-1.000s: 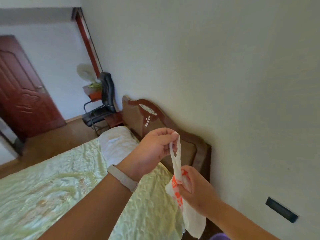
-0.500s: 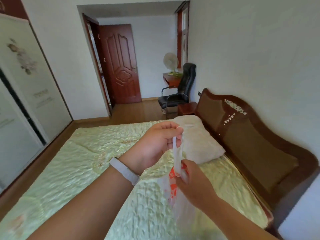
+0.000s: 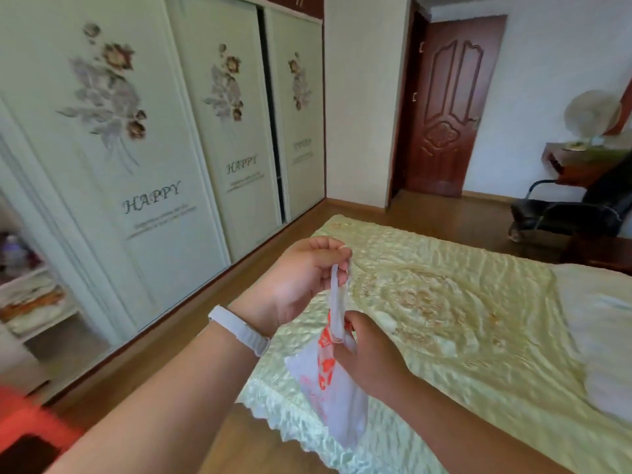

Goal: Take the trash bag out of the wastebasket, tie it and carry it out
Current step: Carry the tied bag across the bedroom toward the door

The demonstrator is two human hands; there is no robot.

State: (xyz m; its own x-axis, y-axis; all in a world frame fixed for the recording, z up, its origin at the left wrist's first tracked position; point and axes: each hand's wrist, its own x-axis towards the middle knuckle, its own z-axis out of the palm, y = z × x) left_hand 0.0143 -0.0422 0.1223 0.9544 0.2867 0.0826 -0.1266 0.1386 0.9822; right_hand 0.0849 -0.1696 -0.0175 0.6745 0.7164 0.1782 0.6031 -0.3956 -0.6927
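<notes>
A small white trash bag (image 3: 337, 391) with red print hangs in the air in front of me, over the near corner of the bed. My left hand (image 3: 301, 278), with a white band on its wrist, pinches the bag's twisted handles at the top and holds them up. My right hand (image 3: 371, 354) grips the bag's neck just below, where the handles meet the body. The bag's body dangles under my right hand. No wastebasket is in sight.
A bed (image 3: 461, 323) with a pale green quilt fills the right side. Sliding wardrobe doors (image 3: 157, 148) line the left wall, with wooden floor (image 3: 212, 295) between them and the bed. A dark red door (image 3: 444, 107) stands at the back. A black chair (image 3: 567, 210) sits far right. Something red (image 3: 30, 422) lies at bottom left.
My view has swung left, from the wall and headboard to the wardrobe and door. Both hands keep the same hold on the bag's handles and neck.
</notes>
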